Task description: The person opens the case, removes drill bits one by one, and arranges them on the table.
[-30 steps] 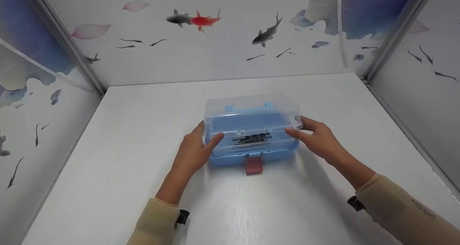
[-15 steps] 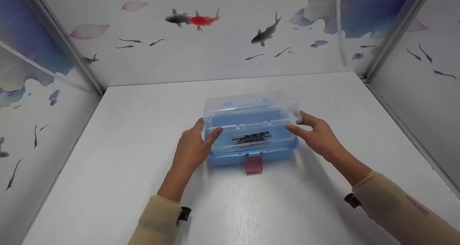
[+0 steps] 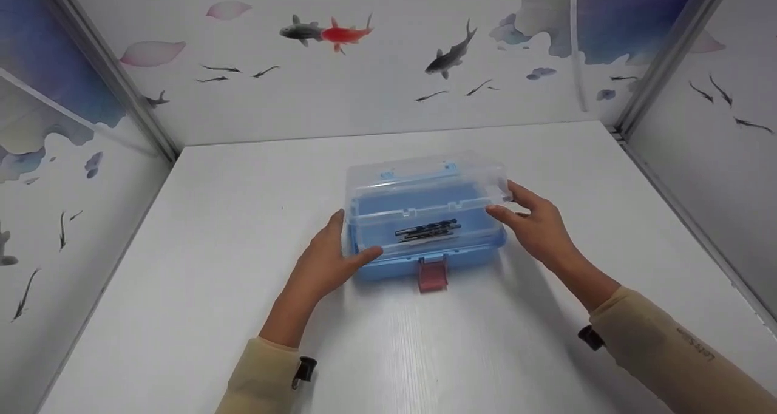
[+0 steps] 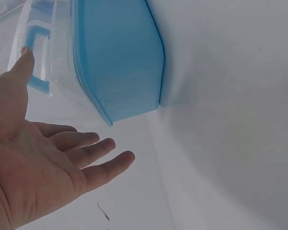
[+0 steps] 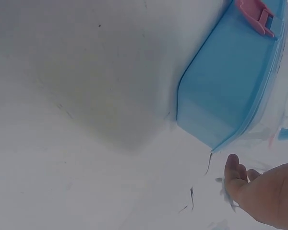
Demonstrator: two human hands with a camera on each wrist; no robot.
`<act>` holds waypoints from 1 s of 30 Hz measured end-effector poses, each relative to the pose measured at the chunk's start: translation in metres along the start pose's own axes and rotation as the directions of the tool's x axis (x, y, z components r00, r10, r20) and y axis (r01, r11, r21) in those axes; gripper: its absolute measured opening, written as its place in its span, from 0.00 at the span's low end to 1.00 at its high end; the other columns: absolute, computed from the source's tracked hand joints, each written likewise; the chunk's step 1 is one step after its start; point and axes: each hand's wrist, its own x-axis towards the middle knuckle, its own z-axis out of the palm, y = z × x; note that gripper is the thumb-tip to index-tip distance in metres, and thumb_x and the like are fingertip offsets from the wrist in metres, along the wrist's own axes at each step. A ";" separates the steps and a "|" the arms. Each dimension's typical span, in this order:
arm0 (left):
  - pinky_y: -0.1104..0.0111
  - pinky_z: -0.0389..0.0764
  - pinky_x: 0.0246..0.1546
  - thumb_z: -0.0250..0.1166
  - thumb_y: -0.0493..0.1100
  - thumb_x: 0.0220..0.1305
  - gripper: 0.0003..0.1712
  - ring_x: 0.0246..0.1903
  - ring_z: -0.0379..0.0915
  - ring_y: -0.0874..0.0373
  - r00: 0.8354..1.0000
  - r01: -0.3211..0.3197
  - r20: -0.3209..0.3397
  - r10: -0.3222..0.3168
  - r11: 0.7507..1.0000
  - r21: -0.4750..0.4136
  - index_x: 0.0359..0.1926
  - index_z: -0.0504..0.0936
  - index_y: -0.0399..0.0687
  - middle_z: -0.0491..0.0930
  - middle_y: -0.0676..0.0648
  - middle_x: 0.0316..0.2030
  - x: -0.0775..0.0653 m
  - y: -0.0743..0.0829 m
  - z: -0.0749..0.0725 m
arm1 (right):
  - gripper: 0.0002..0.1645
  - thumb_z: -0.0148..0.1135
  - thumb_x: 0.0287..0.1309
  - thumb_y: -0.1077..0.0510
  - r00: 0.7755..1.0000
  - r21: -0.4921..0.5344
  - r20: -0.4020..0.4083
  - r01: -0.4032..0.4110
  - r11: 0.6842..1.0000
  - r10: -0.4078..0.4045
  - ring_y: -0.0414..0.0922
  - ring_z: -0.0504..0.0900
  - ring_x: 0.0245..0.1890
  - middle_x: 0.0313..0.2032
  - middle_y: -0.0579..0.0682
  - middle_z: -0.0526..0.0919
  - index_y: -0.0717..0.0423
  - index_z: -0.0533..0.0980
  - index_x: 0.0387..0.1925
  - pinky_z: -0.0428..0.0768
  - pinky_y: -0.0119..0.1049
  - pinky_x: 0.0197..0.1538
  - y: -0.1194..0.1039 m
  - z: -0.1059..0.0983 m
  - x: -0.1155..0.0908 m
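A blue plastic toolbox [image 3: 434, 267] with a clear lid [image 3: 425, 177] stands on the table. Several dark drill bits [image 3: 428, 229] show through the lid's front part. At the front, a red latch [image 3: 433, 275] hangs down over the blue base. My left hand [image 3: 325, 256] is at the left end, its thumb reaching over the front corner; in the left wrist view its fingers spread straight beside the box. On the other end is my right hand [image 3: 537, 223], thumb at the lid's front right corner and fingers along the side, loosely bent in the right wrist view.
The white table [image 3: 243, 220] is enclosed by a back wall [image 3: 388, 98] and side panels printed with fish and petals. A light-blue carry handle [image 4: 38, 57] is on the lid. Black clips [image 3: 305, 370] sit on both sleeves.
The lid's handle sits a little farther back. My left thumb has slid down the front left corner, and my right hand has shifted slightly up along the lid's end.
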 end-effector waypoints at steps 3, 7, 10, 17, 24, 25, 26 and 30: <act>0.41 0.68 0.77 0.74 0.69 0.62 0.64 0.79 0.64 0.42 0.999 -0.031 0.026 0.031 0.999 -0.015 0.87 0.49 0.53 0.63 0.43 0.82 0.001 -0.004 0.005 | 0.51 0.66 0.72 0.37 1.000 0.005 -0.002 -0.009 1.000 0.009 0.59 0.61 0.83 0.82 0.56 0.62 0.48 0.55 0.85 0.71 0.58 0.76 -0.001 0.000 0.000; 0.43 0.69 0.76 0.74 0.67 0.62 0.63 0.77 0.67 0.44 0.998 -0.049 0.047 0.051 0.998 -0.027 0.87 0.49 0.56 0.67 0.45 0.80 0.004 -0.008 0.011 | 0.50 0.66 0.72 0.38 1.000 0.004 0.003 -0.013 1.000 0.013 0.58 0.61 0.83 0.82 0.56 0.63 0.47 0.56 0.85 0.71 0.57 0.76 -0.002 0.001 0.000; 0.44 0.71 0.75 0.74 0.68 0.62 0.63 0.76 0.70 0.44 0.996 -0.043 0.071 0.045 0.999 -0.023 0.86 0.51 0.51 0.69 0.42 0.78 0.008 -0.008 0.014 | 0.50 0.66 0.72 0.39 1.000 -0.003 0.003 -0.017 1.000 0.017 0.59 0.62 0.82 0.82 0.57 0.63 0.49 0.56 0.85 0.71 0.57 0.76 -0.002 0.000 0.000; 0.46 0.71 0.75 0.73 0.70 0.62 0.66 0.76 0.69 0.45 0.989 -0.084 0.122 0.080 0.996 0.027 0.87 0.47 0.53 0.66 0.43 0.80 0.014 -0.010 0.014 | 0.50 0.67 0.72 0.39 1.000 -0.009 0.000 0.011 1.000 -0.011 0.63 0.71 0.77 0.81 0.60 0.64 0.52 0.58 0.84 0.74 0.59 0.74 -0.003 -0.003 -0.001; 0.46 0.71 0.75 0.75 0.67 0.62 0.68 0.74 0.71 0.48 0.979 -0.139 0.164 0.122 0.986 0.095 0.88 0.41 0.56 0.64 0.46 0.81 0.016 -0.012 0.007 | 0.48 0.68 0.71 0.39 1.000 -0.016 -0.020 0.005 1.000 -0.005 0.64 0.76 0.73 0.77 0.61 0.72 0.54 0.61 0.82 0.75 0.58 0.73 -0.011 -0.005 -0.001; 0.45 0.72 0.74 0.76 0.66 0.62 0.69 0.73 0.71 0.48 0.979 -0.135 0.168 0.117 0.986 0.101 0.88 0.40 0.57 0.65 0.46 0.81 0.017 -0.013 0.007 | 0.48 0.68 0.71 0.39 1.000 -0.022 -0.023 0.003 1.000 -0.004 0.64 0.77 0.73 0.76 0.61 0.73 0.54 0.62 0.82 0.75 0.58 0.73 -0.013 -0.006 0.000; 0.44 0.72 0.74 0.76 0.66 0.61 0.69 0.73 0.71 0.48 0.979 -0.131 0.172 0.111 0.986 0.105 0.88 0.39 0.58 0.65 0.47 0.81 0.017 -0.013 0.006 | 0.48 0.68 0.71 0.38 1.000 -0.031 -0.024 0.001 1.000 -0.002 0.64 0.77 0.72 0.75 0.62 0.73 0.54 0.63 0.81 0.75 0.59 0.72 -0.015 -0.006 0.001; 0.41 0.72 0.73 0.76 0.67 0.61 0.71 0.73 0.72 0.47 0.978 -0.110 0.190 0.086 0.987 0.119 0.87 0.34 0.66 0.64 0.47 0.81 0.017 -0.012 0.006 | 0.49 0.67 0.70 0.35 1.000 -0.076 -0.021 -0.006 0.997 0.005 0.64 0.76 0.73 0.74 0.62 0.75 0.56 0.64 0.80 0.76 0.59 0.72 -0.023 -0.012 0.006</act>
